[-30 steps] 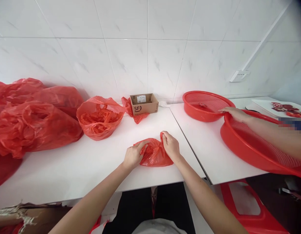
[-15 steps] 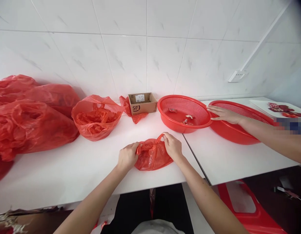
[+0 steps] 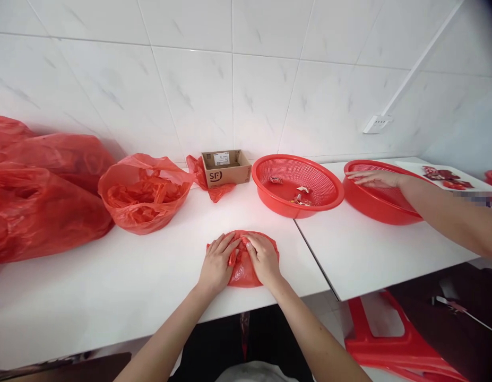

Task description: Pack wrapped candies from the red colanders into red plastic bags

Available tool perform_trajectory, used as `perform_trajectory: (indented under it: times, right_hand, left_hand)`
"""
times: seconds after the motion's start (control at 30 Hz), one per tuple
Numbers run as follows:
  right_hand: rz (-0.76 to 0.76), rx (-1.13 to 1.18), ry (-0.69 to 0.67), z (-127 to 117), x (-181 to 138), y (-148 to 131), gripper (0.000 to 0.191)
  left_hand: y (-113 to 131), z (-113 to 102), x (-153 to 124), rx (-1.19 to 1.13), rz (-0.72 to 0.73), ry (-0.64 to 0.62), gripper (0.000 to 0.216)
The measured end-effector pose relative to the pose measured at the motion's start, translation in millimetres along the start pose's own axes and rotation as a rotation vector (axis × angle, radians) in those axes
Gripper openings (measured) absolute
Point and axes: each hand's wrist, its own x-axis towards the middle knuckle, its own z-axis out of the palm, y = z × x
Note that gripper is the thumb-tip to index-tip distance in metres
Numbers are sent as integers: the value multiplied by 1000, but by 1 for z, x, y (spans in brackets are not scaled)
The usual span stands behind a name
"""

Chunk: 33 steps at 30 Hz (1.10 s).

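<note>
A small red plastic bag (image 3: 241, 273) lies on the white table (image 3: 110, 286) near its front edge. My left hand (image 3: 217, 263) and my right hand (image 3: 262, 258) both press down on it side by side, fingers stretched forward and lying flat over the crumpled plastic. Most of the bag is covered by my hands.
An open red bag of folded red bags (image 3: 144, 192) and big red bags (image 3: 39, 196) sit left. A small cardboard box (image 3: 225, 167) stands by the wall. A red basket (image 3: 297, 184) holds wrappers; another person's hand (image 3: 373, 178) rests on a second basket (image 3: 379, 193). A red stool (image 3: 389, 339) stands below.
My hands have let go of the bag's handles and come together, flattening the bag on the table. The other person moved the second basket to the right and set it down.
</note>
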Motion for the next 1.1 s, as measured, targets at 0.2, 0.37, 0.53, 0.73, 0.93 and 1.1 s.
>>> perform_trajectory:
  times: [0.2, 0.37, 0.53, 0.73, 0.93, 1.1]
  right_hand:
    - [22, 125, -26, -7, 4, -5, 36]
    - [262, 419, 65, -34, 12, 7, 43]
    - [300, 215, 85, -63, 16, 33, 36]
    - [306, -94, -11, -78, 11, 55, 27]
    - [318, 1, -48, -80, 11, 57, 30]
    - [339, 227, -28, -79, 8, 64, 28]
  left_hand:
    - [3, -3, 0, -60, -21, 12, 42]
    - [-2, -18, -11, -183, -114, 142, 41]
    - [-17, -39, -34, -40, -150, 212, 36]
    - [-32, -45, -57, -4, -206, 120, 35]
    - [-22, -53, -53, -192, -376, 128, 36]
    - [17, -73, -31, -78, -262, 325, 38]
